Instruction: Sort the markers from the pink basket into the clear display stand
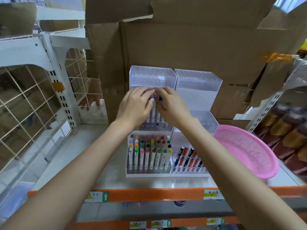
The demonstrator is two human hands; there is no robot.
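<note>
The clear display stand [197,83] rises in tiers on the shelf. Its front-left tier holds several markers [149,151] with coloured caps; the front-right tier holds red and black pens [189,157]. Both hands meet over the middle-left tier. My left hand [134,108] and my right hand [172,107] have their fingers curled around the tops of the markers [156,113] standing there. The pink basket [245,148] leans tilted at the stand's right and looks empty. The top tiers hold nothing.
Large cardboard boxes [182,40] stand right behind the stand. A white wire-grid rack [33,97] is at the left, packaged goods [285,135] at the right. An orange shelf edge [149,194] with labels runs along the front.
</note>
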